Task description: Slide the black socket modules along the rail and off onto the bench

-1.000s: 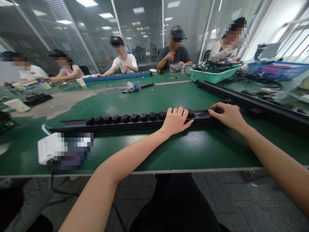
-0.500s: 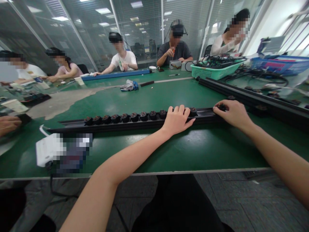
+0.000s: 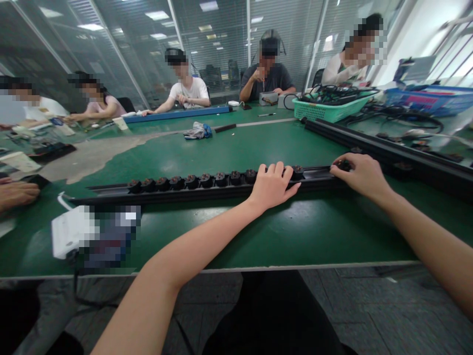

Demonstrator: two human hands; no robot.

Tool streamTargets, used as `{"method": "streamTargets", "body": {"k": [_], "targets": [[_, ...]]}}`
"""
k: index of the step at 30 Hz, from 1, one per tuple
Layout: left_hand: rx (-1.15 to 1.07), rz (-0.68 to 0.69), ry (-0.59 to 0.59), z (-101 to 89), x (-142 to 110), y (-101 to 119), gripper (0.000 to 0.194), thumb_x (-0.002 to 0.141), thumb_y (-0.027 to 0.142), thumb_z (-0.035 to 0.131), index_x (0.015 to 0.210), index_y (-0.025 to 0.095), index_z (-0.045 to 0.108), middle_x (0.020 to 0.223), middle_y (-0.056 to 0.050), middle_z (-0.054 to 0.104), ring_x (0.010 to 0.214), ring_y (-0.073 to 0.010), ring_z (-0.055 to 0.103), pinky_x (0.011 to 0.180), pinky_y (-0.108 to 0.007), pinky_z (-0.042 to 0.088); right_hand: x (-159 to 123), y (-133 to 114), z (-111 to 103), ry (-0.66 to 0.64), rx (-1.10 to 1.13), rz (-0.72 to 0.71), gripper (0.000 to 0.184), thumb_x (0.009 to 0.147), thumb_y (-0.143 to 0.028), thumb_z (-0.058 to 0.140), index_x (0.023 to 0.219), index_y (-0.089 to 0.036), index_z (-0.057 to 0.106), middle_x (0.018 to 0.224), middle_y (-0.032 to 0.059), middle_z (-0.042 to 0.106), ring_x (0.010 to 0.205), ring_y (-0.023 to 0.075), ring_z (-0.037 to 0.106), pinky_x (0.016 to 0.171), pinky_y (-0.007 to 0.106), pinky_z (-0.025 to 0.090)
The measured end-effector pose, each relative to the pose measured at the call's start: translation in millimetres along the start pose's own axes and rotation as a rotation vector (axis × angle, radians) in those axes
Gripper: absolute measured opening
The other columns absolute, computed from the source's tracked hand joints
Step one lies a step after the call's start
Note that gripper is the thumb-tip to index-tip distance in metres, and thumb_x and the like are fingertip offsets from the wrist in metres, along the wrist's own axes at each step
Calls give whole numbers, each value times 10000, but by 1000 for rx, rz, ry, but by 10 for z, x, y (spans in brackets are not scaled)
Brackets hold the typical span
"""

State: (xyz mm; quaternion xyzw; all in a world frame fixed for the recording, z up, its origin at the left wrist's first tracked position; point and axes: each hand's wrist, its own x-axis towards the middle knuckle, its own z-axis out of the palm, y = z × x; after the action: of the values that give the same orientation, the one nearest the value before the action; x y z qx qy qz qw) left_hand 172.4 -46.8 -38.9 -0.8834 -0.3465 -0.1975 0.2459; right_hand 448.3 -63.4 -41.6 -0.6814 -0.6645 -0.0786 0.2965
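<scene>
The step in hand looks like fitting small round pieces into a track: the right hand (image 3: 358,172) has its thumb and fingertips drawn narrowly around a small round black piece (image 3: 345,166), apparently pinching it at the right end of a long, straight black rail (image 3: 207,194) lying on the glossy green tabletop (image 3: 236,236). The left hand (image 3: 272,185) lies palm down across that rail, fingers over the channel and thumb toward the near edge – how firmly it grips, or whether it presses a piece underneath, cannot be made out. To its left stands a row of round black pieces with coppery marks on top (image 3: 206,180), side by side in the channel; one similar round black piece (image 3: 297,171) sits just right of the fingers, with a bare stretch of channel beyond it. The next move seems to call for a level, well-aligned slide along that bare stretch – the left hand bracing the rail so that it does not shift.
</scene>
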Motion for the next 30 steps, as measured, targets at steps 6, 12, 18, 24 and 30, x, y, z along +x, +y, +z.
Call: {"method": "streamTargets", "body": {"k": [6,12,18,24,30], "targets": [[-12,-8,-8,-9,-2,5,572,1026,542,285,1253,117,593,1142,-175,616,970,-288,579,830,-414,362,17,32,-53,-8,7,63,403,745,-527,539,893,-207,732,857,85,700,795,248,601,723,349,391],[-6,-9,-7,-11,-1,4,564,1027,537,280,1240,121,595,1132,-170,618,966,-286,580,828,-413,362,41,109,-91,-35,5,149,414,700,-546,554,884,-216,725,817,67,669,787,247,604,733,350,397],[-1,-7,-3,-7,-1,1,567,1027,537,279,1247,119,592,1135,-165,616,958,-286,577,825,-417,365,63,133,-106,-63,-2,169,413,685,-531,555,893,-213,715,850,87,681,871,272,616,815,374,422],[-12,-16,-19,-23,3,5,567,1024,538,287,1259,121,593,1148,-175,616,974,-292,578,840,-423,369,63,158,-147,-75,-13,193,383,693,-521,579,886,-214,699,882,101,697,917,296,616,851,394,432],[-21,-18,-28,-35,6,10,567,1025,538,283,1253,121,592,1155,-179,617,984,-294,579,844,-422,368,84,216,-134,-129,-40,220,401,726,-517,561,935,-207,707,942,109,711,899,284,616,835,382,438]]}}
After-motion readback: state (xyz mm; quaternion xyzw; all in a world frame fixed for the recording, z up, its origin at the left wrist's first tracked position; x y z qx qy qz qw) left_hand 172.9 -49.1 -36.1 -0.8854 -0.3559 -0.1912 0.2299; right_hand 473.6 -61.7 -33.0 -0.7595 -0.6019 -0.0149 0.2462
